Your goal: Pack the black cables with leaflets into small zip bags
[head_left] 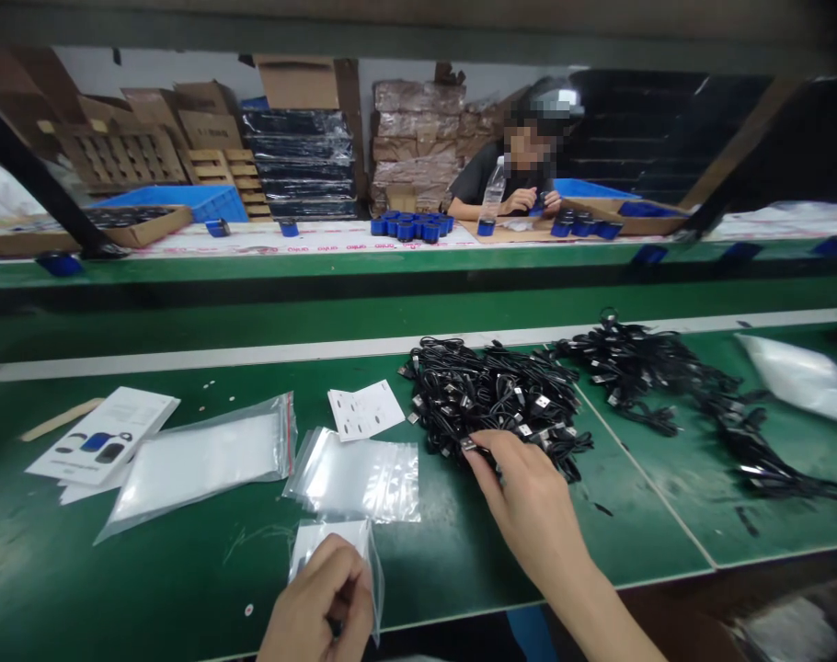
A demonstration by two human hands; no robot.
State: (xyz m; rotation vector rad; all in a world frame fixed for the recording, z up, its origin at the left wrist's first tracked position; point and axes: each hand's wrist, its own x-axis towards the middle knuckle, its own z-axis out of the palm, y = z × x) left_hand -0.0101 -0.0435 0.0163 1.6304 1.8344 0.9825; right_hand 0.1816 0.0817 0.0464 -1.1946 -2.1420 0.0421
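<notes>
My right hand [529, 492] reaches to the near edge of a heap of black USB cables [494, 386], its thumb and fingers pinched on a USB cable [468, 444] by the metal plug. Close to the table's front edge, my left hand [326, 598] is closed on a clear plastic bag [373, 570] with a white printed sheet inside. Just beyond it lies a stack of clear zip bags [363, 473]. Folded printed leaflets [367, 409] rest behind that stack, left of the cables.
At left are a larger clear bag [204, 460] and printed booklets [108, 437]. More black cables [653, 363] and a white plastic packet [805, 377] lie at right. Across a raised green ledge [253, 267], a person [508, 175] handles a blue item near blue-and-black pieces [411, 225].
</notes>
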